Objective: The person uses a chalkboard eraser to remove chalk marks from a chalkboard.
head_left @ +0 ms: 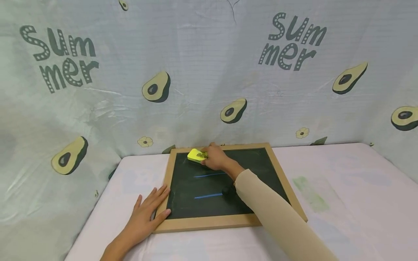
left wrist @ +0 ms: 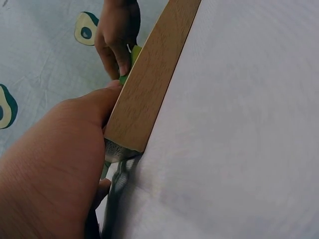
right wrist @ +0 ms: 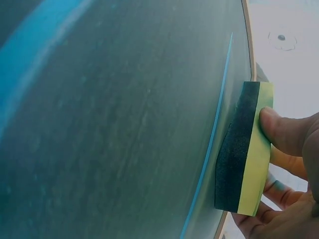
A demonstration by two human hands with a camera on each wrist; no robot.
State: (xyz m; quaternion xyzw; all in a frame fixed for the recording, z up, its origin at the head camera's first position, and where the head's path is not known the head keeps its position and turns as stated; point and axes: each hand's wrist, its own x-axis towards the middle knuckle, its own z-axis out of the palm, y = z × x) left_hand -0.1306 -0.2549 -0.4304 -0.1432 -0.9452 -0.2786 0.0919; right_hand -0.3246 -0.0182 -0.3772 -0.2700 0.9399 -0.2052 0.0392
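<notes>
A chalkboard point(head_left: 183, 188) with a wooden frame point(head_left: 212, 220) lies on the table. Between thumb and fingers, my right hand point(head_left: 217, 157) grips a yellow eraser point(head_left: 197, 155) near the board's far left corner. Its dark felt side point(right wrist: 234, 154) faces the board in the right wrist view, beside a thin blue line point(right wrist: 211, 144). Two blue chalk lines point(head_left: 208, 196) show in the head view, partly covered by my right arm. With fingers spread, my left hand point(head_left: 143, 215) rests on the frame's near left side. In the left wrist view its thumb lies along the frame edge point(left wrist: 149, 74).
A pale cloth point(head_left: 343, 174) with a faint green patch covers the table. Behind the board hangs a light curtain point(head_left: 196, 47) printed with avocados and lettering. Something small and black point(head_left: 229, 191) sits on the board beside my right sleeve point(head_left: 277, 214).
</notes>
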